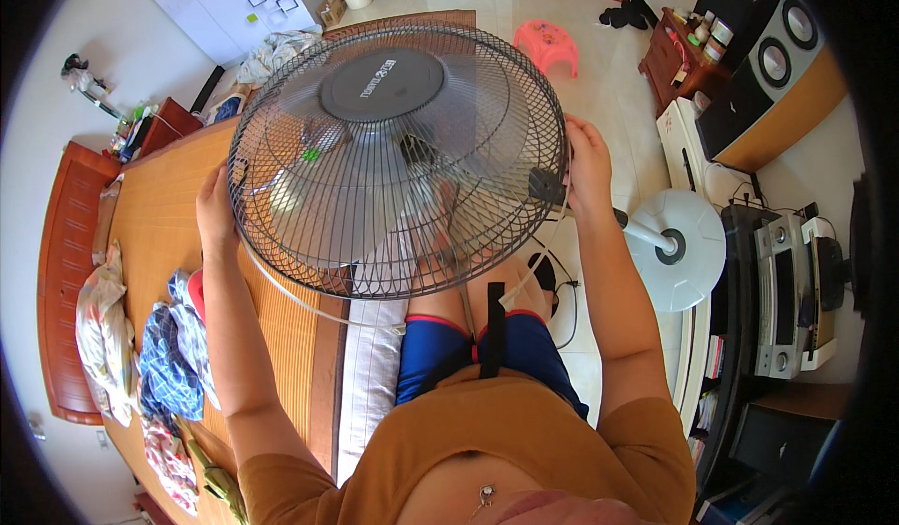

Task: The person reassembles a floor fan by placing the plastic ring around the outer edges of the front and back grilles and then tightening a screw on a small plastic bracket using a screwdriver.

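Observation:
A fan head (396, 197) with a dark wire guard, clear blades and a round dark centre cap (381, 85) is held up in front of me, above my thighs. My left hand (217, 211) grips the left side of the guard, and my right hand (586, 169) grips the right side, beside a dark fitting (547, 186); both sets of fingertips are partly hidden. A pale cord or band (309, 310) runs under the guard. The white round fan base (698, 244) with its pole stands to my right, the pole's upper end partly hidden behind my right arm.
A bed with an orange mat (159, 197) and piled clothes (170, 347) lies at my left. A pink stool (545, 38) stands ahead on the tiled floor. A wooden cabinet (674, 57), a tall speaker (766, 94) and audio equipment (782, 295) line the right wall.

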The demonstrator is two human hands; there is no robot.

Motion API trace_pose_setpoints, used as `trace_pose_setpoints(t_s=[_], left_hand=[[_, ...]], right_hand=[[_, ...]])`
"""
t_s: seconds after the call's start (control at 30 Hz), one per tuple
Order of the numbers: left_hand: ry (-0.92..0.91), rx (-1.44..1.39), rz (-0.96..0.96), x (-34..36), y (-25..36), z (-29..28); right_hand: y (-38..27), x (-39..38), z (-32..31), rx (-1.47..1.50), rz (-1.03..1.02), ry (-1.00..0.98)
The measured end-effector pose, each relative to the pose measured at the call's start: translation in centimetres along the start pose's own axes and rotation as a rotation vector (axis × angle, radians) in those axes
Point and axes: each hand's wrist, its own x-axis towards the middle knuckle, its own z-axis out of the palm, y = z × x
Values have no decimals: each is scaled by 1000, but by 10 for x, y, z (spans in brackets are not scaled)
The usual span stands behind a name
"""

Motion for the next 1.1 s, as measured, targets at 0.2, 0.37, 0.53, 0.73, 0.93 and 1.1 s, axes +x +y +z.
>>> trace_pose_setpoints(t_s=[0.2,0.37,0.53,0.73,0.93,1.1], left_hand=[[-13,-31,-4,-3,1,1],[-1,-50,-15,-3,0,1],[-4,-55,-6,-3,-1,2],[-5,-72,-3,-6,3,3],[32,-42,-23,-9,8,11],[6,-57,-14,-4,2,3]], right_hand=[[1,-3,6,123,14,25],[-2,-4,7,219,5,5],[5,1,6,231,-15,14],[2,1,13,238,-41,51],[1,2,9,190,-41,90],[6,3,8,193,-40,58]])
